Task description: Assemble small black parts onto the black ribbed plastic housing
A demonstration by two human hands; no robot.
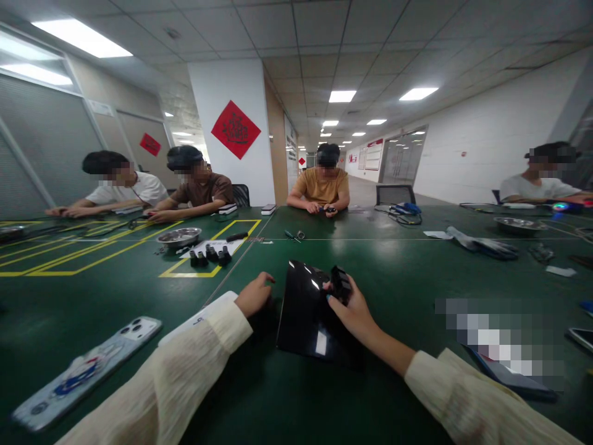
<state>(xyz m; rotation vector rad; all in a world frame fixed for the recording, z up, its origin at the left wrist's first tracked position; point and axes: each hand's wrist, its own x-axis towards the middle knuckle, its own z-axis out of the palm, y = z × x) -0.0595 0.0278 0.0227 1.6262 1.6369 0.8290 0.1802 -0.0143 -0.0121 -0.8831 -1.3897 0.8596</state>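
Observation:
My right hand (353, 309) is closed around a small black blocky part (341, 284), its thumb across the near side. The part's exact kind does not show. Under and behind that hand is a glossy black flat panel (301, 309) with ceiling lights reflected in it. Whether the hand also touches the panel I cannot tell. To the panel's left, my left hand (254, 295) hovers low over the green table (250, 377), fingers loosely bent and pointing right. Nothing shows in it, and its underside is in shadow. A white sheet or pad (199, 318) lies by the left wrist.
A phone in a patterned case (88, 371) lies at left. Several black cylindrical parts (210, 255) and a metal bowl (179, 237) stand farther back. A screwdriver (291, 236) lies ahead. Gloves (482, 243) and another bowl (519, 225) are at right. Several people sit around the table.

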